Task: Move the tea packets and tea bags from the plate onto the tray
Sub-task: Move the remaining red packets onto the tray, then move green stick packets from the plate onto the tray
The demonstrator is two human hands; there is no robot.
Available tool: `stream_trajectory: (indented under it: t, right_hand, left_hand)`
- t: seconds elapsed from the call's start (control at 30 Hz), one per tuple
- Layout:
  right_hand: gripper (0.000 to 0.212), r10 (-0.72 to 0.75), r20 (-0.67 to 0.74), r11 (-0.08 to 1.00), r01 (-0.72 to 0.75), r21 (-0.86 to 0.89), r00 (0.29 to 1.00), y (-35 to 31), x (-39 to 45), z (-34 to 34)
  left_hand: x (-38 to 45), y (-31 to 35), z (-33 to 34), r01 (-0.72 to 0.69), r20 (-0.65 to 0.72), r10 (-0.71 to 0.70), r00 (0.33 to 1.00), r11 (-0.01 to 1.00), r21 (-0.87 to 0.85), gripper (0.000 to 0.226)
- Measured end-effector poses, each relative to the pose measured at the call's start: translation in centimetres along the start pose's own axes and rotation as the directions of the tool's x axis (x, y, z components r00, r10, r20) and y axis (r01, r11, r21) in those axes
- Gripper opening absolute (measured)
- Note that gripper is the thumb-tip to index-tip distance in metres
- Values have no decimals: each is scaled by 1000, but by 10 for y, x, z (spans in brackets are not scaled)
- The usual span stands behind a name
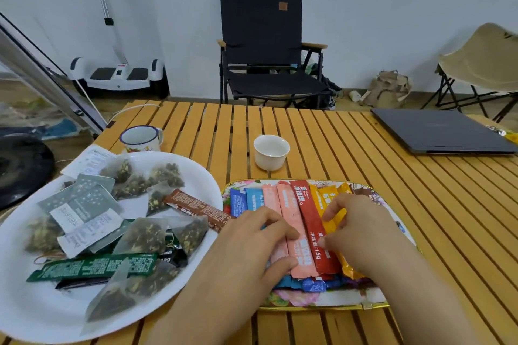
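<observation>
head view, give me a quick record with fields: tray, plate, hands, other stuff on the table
tray: floral tray with gold rim, holding a side-by-side row of stick packets, blue, pink, red packet, yellow
plate: white plate holding pyramid tea bags, grey sachets, a green packet and a brown packet that reaches over its rim
left hand: left hand resting on the pink packets
right hand: right hand, fingertips on the red and yellow packets
other: white cup, enamel mug, closed laptop

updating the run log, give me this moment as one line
left hand on pink packets | right hand on red packet | tray part filled | plate still loaded
</observation>
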State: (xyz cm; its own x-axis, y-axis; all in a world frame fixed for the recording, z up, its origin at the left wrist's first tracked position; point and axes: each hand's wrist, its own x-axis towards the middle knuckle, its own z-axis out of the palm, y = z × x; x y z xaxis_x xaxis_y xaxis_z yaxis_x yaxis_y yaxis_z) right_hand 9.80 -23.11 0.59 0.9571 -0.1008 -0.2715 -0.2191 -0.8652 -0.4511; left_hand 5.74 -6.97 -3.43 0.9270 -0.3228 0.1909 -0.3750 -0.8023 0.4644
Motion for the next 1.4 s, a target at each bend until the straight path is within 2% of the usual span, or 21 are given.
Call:
stream_trajectory:
  t: [0.2, 0.27, 0.33, 0.4, 0.47, 0.63, 0.77, 0.87, 0.9, 1.0, 1.13, 1.2, 1.3, 1.4]
  right_hand:
    - [56, -44, -29, 999, 45, 22, 999, 3, 1, 0]
    - [51, -70, -71, 994, 76, 85, 995, 3, 1, -1]
    - [36, -150, -155, 979, 169, 112, 976, -5, -2, 1]
    - [20, -278, -228, 949, 303, 82, 933, -22, -7, 10]
    - [13, -414, -245, 901, 433, 29, 877, -43, -13, 26]
    - [21, -661, -159, 750, 640, -170, 733, -76, -14, 77]
    - [53, -667, -57, 739, 650, -177, 743, -82, -12, 96]
    - [61, -652, -78, 758, 647, -86, 754, -82, -11, 97]
    - [64, -643, -89, 766, 640, -64, 760, -82, -11, 96]
    - [75, -641, -112, 767, 641, -42, 760, -80, -14, 92]
    - [78, -643, -137, 761, 649, 3, 754, -80, -18, 86]
    - [80, -633, -148, 765, 643, 29, 760, -80, -19, 84]
    - [76, -631, -175, 758, 649, 67, 755, -78, -18, 83]
    - [69, -628, -176, 752, 649, 117, 758, -77, -18, 83]
  left_hand:
    - [0, -1, -3, 20, -27, -22, 999, 998, -67, 31]
    - [-1, -4, -14, 60, -82, -68, 994, 993, -98, 26]
    - [-5, -14, -31, 136, -171, -154, 973, 985, -109, 21]
    - [-13, -28, -50, 238, -237, -255, 937, 966, -97, 15]
    - [-27, -45, -63, 345, -236, -353, 906, 936, -76, 16]
    - [-57, -69, -73, 587, -176, -572, 801, 809, 42, 29]
    - [-64, -80, -73, 656, -187, -633, 751, 748, 100, 30]
    - [-64, -84, -73, 655, -141, -645, 751, 754, 43, 6]
    - [-63, -86, -73, 654, -146, -644, 751, 756, 31, 6]
    - [-62, -89, -75, 637, -166, -618, 769, 762, 113, 34]
    - [-64, -82, -79, 619, -128, -607, 785, 779, 101, 23]
    - [-70, -82, -87, 649, -125, -637, 761, 751, 123, 30]
    - [-82, -89, -92, 710, -74, -710, 701, 683, 173, 19]
    - [-85, -100, -82, 711, -20, -724, 690, 672, 205, 28]
